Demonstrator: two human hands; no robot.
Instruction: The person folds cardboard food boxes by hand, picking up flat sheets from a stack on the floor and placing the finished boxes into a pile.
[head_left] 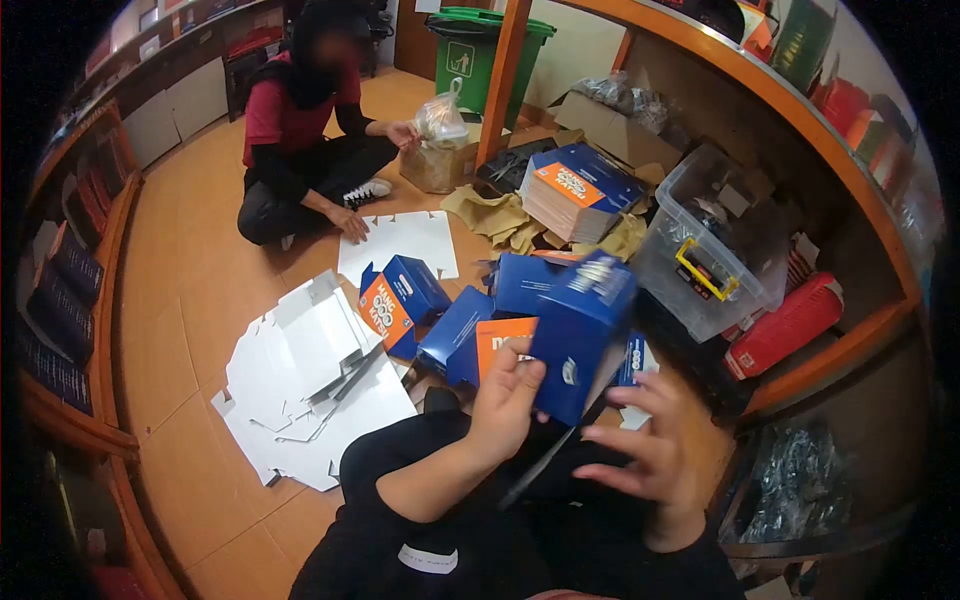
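My left hand [505, 408] grips a dark blue cardboard box [582, 345] by its near left side, thumb on the face. The box is raised over my lap and tilted, and its far end is blurred. Just right of it, my right hand [645, 450] has its fingers spread, apart from the box and slightly smeared by motion. Beyond the held box, blue-and-orange boxes lie on the floor, among them a plain blue one [455, 335] and one printed in white on orange [400, 300]. A pile of white die-cut cardboard [300, 365] lies to the left.
Across from me a person [305, 130] sits with one hand on a white sheet [425, 240]. A stack of blue-and-orange flat packaging [580, 190], brown paper [490, 218], a clear plastic bin [665, 260] and a green trash bin [500, 60] stand beyond. Wooden shelving [880, 220] edges the right.
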